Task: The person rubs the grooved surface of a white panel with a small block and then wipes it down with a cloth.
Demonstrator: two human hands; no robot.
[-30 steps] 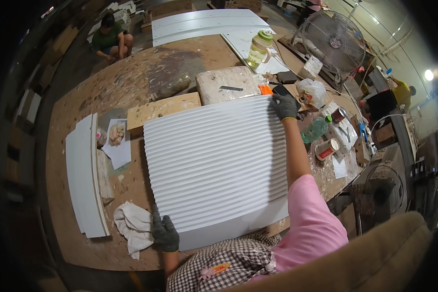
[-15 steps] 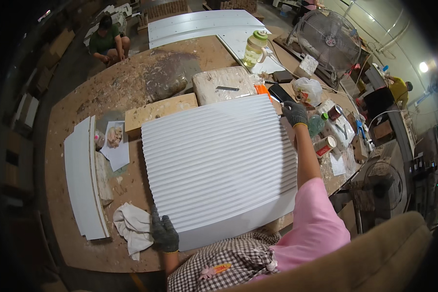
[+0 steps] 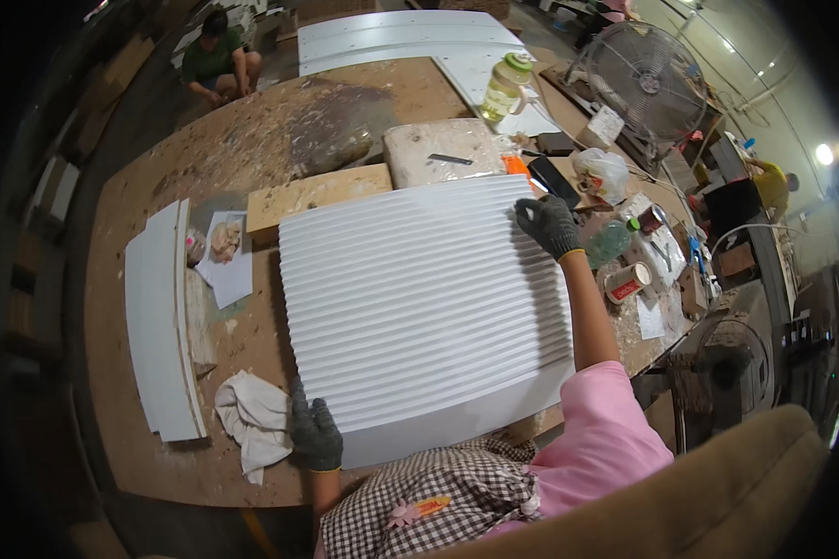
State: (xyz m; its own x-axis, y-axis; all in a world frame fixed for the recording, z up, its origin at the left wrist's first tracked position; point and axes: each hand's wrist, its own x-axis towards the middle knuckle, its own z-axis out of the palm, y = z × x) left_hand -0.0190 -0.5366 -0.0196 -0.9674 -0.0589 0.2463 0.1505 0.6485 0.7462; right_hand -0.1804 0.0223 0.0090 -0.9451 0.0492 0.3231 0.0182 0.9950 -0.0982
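Observation:
A white ribbed panel point(image 3: 419, 298) lies in front of me, its ridges running across it and a smooth plain strip along its near side. My left hand point(image 3: 316, 434), in a dark grey knit glove, rests against the panel's near left corner with its fingers apart. Over the far right corner is my right hand point(image 3: 552, 227), gloved alike, its fingers curled together at the ridges. What the right fingertips hold, if anything, is too small to make out. A crumpled white cloth point(image 3: 252, 419) lies just left of my left hand.
Behind the panel are a wooden block point(image 3: 317, 200) and a wrapped block point(image 3: 443, 154). White boards point(image 3: 163, 326) stand at the left. At the right are a black phone point(image 3: 552, 177), a green bottle point(image 3: 608, 242), a cup point(image 3: 627, 281) and a fan point(image 3: 645, 79). A person point(image 3: 216, 63) crouches beyond the table.
My right hand has moved from beside the phone, just off the panel, onto the panel's far right corner. My left hand stays at the near left corner. The view has shifted slightly.

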